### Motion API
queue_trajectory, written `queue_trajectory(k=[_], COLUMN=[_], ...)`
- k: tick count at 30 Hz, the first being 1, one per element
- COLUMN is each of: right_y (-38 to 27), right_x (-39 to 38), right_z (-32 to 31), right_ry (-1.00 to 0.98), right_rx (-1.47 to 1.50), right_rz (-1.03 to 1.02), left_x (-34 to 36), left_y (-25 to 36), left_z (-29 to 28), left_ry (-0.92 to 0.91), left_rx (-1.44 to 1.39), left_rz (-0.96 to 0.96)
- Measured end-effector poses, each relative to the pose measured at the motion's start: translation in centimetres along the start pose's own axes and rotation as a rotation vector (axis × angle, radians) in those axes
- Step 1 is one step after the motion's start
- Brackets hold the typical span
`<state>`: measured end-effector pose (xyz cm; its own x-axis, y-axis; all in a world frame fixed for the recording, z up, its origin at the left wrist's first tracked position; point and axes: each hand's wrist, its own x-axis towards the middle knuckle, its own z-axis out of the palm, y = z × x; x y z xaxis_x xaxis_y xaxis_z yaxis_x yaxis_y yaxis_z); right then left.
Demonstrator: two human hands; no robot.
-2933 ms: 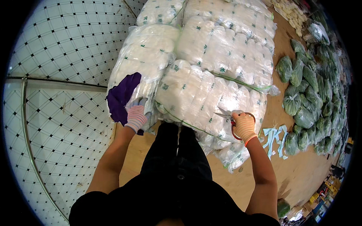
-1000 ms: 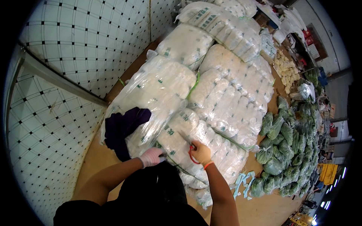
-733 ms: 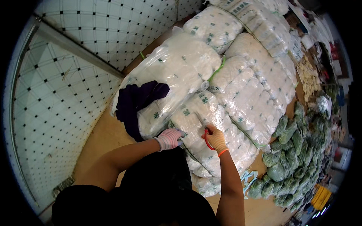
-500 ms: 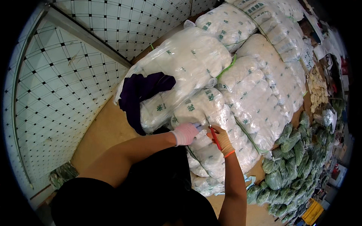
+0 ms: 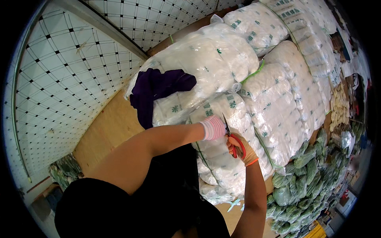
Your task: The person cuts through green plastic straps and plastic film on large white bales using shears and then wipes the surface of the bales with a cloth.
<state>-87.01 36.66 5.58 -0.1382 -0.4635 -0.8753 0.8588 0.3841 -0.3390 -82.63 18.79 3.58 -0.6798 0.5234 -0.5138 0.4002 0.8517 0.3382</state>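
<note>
My right hand (image 5: 245, 152), in a tan work glove with an orange cuff, is wrapped round a pair of scissors (image 5: 239, 145) with red handles. The thin blades point away from me, over a large clear bag of white goods (image 5: 214, 115) with green print. Close to the blades, my left hand (image 5: 213, 127) wears a pink-and-white striped glove with greyish fingertips. It is closed against the top of this bag; its fingers are mostly hidden, so what they grip does not show. A dark purple cloth (image 5: 158, 89) lies on the neighbouring bag (image 5: 206, 59), beyond my left forearm.
More stuffed white bags (image 5: 274, 103) are stacked to the right and far side, some tied with green straps (image 5: 264, 148). Bags of green produce (image 5: 305, 174) lie at the right. A tiled wall (image 5: 67, 87) with a metal post (image 5: 107, 29) stands left, beside brown flooring (image 5: 113, 123).
My left hand has curled its fingers and moved slightly away from me. The scissors have turned in my right hand, so both handle loops show. The whole view has shifted a little.
</note>
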Motion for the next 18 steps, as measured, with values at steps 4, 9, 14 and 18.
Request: queue_trajectory(k=[4,9,14,18], right_y=[0.0,-0.9,-1.2,-1.5], right_x=[0.9,1.5,1.2,0.3], right_z=[1.2,1.8,1.8,1.4], right_ry=[0.049,0.055,0.059,0.001], right_rx=[-0.064,-0.022,-0.104,-0.092], right_rz=[-0.059,-0.015,-0.001,0.064], left_x=[-1.3,-1.7,-1.9,-2.5], left_y=[-0.7,-0.8,-0.6,-0.7], left_z=[1.0,0.9,0.3,1.1], left_ry=[0.278,0.289,0.204,0.285], left_rx=[-0.033,-0.014,-0.004,-0.014], left_rz=[0.133,0.165,0.148,0.134])
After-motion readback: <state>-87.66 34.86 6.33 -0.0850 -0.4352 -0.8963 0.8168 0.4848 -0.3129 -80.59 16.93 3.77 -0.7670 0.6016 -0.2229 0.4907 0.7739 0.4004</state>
